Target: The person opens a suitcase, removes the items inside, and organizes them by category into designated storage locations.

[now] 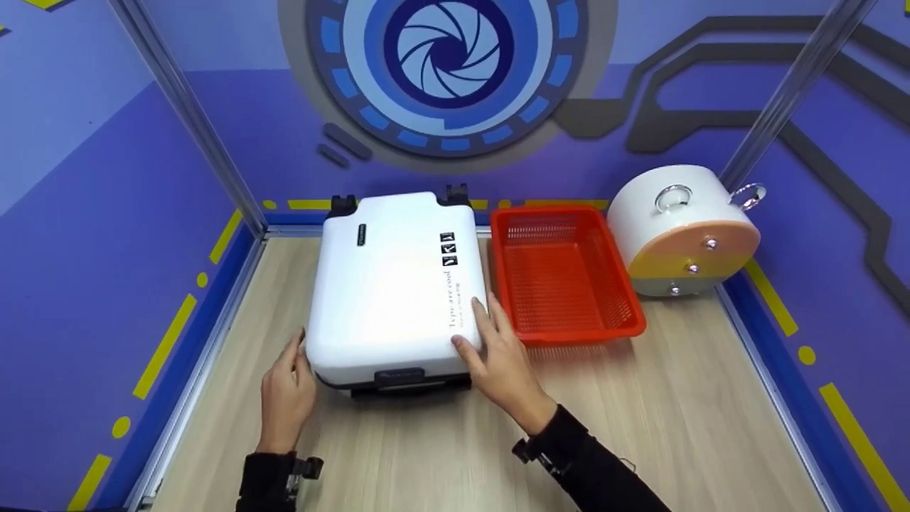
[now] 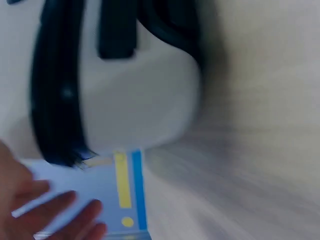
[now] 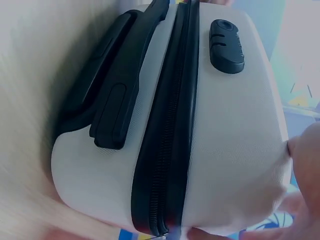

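Observation:
A white hard-shell suitcase (image 1: 398,284) lies flat, its black wheels at the back wall and its handle end facing me. My right hand (image 1: 505,370) rests on its front right corner, the thumb on the top face and the relaxed fingers along the right side. Beside the front left corner is my left hand (image 1: 288,387), its fingers fairly straight and upright, fingertips close to the shell. In the right wrist view, the suitcase's black zipper (image 3: 165,130) runs closed round the middle, between a carry handle (image 3: 125,95) and a small combination lock (image 3: 226,46).
Right of the suitcase stands a red plastic basket (image 1: 572,284), close against it. A white drum-shaped box (image 1: 668,206) with a striped front, knobs and ring handles sits in the back right corner. Printed panels (image 1: 234,135) in metal frames enclose the wooden table (image 1: 426,455).

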`<state>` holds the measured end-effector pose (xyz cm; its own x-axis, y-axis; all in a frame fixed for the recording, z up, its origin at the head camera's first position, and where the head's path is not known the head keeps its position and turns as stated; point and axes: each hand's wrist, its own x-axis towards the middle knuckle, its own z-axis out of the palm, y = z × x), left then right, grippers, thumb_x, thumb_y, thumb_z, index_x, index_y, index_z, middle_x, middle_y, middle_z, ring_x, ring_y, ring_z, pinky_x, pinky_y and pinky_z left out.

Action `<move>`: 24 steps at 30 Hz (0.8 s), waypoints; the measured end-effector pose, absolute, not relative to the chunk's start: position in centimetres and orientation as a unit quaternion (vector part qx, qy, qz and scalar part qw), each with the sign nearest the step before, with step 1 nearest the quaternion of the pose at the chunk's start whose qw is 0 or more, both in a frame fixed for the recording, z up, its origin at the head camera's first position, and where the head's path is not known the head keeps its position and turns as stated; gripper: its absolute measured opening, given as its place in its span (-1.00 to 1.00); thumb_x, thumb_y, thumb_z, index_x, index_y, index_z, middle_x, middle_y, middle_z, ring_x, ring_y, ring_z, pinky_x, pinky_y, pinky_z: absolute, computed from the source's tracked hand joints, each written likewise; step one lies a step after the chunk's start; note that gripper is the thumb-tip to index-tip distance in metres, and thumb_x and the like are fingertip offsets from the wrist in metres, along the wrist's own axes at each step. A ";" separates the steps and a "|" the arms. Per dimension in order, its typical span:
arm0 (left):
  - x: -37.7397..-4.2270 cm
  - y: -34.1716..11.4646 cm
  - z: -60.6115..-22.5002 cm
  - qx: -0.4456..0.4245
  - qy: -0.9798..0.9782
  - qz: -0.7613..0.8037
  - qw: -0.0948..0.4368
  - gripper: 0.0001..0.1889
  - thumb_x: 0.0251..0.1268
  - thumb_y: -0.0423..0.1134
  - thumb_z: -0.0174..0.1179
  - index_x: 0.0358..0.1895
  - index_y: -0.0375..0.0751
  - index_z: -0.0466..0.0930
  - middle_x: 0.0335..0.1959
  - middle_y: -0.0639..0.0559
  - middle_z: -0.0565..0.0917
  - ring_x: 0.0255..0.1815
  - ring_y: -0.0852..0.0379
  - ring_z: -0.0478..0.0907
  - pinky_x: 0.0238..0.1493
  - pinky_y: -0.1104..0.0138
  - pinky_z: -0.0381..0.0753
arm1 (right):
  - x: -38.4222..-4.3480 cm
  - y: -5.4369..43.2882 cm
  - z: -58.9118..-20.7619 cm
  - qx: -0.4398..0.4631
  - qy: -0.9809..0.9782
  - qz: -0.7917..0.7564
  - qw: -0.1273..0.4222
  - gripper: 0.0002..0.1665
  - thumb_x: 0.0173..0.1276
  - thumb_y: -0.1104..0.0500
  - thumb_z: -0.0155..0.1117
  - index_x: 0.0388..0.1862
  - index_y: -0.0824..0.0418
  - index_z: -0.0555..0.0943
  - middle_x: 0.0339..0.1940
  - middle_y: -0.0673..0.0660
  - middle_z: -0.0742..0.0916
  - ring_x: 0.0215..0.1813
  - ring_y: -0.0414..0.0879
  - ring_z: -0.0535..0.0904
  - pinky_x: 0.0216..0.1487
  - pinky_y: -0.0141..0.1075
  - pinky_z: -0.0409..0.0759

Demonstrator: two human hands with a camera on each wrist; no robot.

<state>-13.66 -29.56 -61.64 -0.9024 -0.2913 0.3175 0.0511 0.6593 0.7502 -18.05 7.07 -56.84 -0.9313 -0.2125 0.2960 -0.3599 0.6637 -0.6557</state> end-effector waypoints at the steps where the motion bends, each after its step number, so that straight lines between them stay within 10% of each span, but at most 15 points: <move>1: -13.6 -29.3 -61.3 0.053 -0.874 -0.436 0.210 -0.46 0.89 -0.16 -0.16 0.75 -0.21 0.24 0.68 -0.17 0.47 0.60 -0.19 0.54 0.58 0.29 0.50 | -18.0 6.9 -56.8 0.146 -0.907 0.384 0.091 -0.06 0.65 -0.39 0.21 0.80 0.00 0.29 0.82 0.35 0.29 0.74 0.37 0.36 0.66 0.30 0.39; 6: -13.2 -28.0 -60.0 0.009 -0.859 -0.471 0.201 -0.38 0.88 -0.11 -0.12 0.83 -0.02 0.05 0.86 -0.12 0.09 0.77 -0.13 0.28 0.48 0.62 0.33 | -18.2 6.5 -56.6 0.145 -0.908 0.386 0.072 -0.03 0.64 -0.43 0.18 0.82 -0.03 0.26 0.79 0.39 0.33 0.69 0.40 0.42 0.63 0.35 0.42; 9: -13.0 -27.2 -59.8 0.021 -0.877 -0.431 0.214 -0.36 0.80 -0.07 0.08 0.80 0.16 0.18 0.85 -0.14 0.12 0.29 -0.03 0.64 0.07 0.55 0.47 | -18.7 6.5 -56.6 0.159 -0.908 0.382 0.066 -0.03 0.65 -0.42 0.17 0.83 -0.01 0.24 0.80 0.37 0.32 0.70 0.38 0.42 0.64 0.35 0.41; 13: -12.6 -26.4 -59.9 0.041 -0.878 -0.410 0.243 -0.35 0.74 -0.07 0.19 0.76 0.21 0.25 0.82 -0.14 0.21 -0.34 0.06 0.52 -0.22 0.40 0.48 | -19.9 6.9 -56.6 0.175 -0.906 0.381 0.056 -0.06 0.68 -0.37 0.16 0.84 -0.03 0.20 0.83 0.33 0.29 0.74 0.32 0.38 0.66 0.32 0.40; 17: -11.8 -25.1 -60.1 0.059 -0.879 -0.392 0.265 -0.32 0.70 -0.07 0.26 0.75 0.14 0.28 0.79 -0.22 0.24 0.23 -0.17 0.76 0.21 0.11 0.71 | -21.8 7.6 -56.5 0.194 -0.897 0.396 0.028 -0.11 0.73 -0.29 0.13 0.86 -0.07 0.15 0.86 0.27 0.24 0.79 0.27 0.30 0.70 0.29 0.35; 20: -11.0 -23.6 -60.4 0.076 -0.877 -0.382 0.280 -0.30 0.66 -0.07 0.31 0.74 0.07 0.30 0.77 -0.31 0.25 0.65 -0.32 0.44 0.46 -0.20 0.58 | -23.7 8.2 -56.9 0.212 -0.878 0.430 0.006 -0.15 0.75 -0.24 0.11 0.86 -0.11 0.14 0.87 0.22 0.22 0.83 0.26 0.22 0.75 0.30 0.24; 24: -10.2 -21.8 -60.7 0.076 -0.879 -0.361 0.303 -0.26 0.59 -0.08 0.38 0.72 0.00 0.33 0.71 -0.44 0.29 0.53 -0.43 0.53 0.11 -0.22 0.76 | -27.3 8.9 -59.5 0.246 -0.848 0.469 0.023 -0.22 0.77 -0.27 0.02 0.85 -0.22 0.15 0.87 0.13 0.24 0.85 0.18 0.18 0.82 0.20 0.14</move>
<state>-10.16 -21.76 -60.72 -0.8050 -0.3529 0.4770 0.0849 0.7272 0.6812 -27.33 8.92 -59.51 -0.8784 -0.3951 0.2688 -0.4377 0.4395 -0.7844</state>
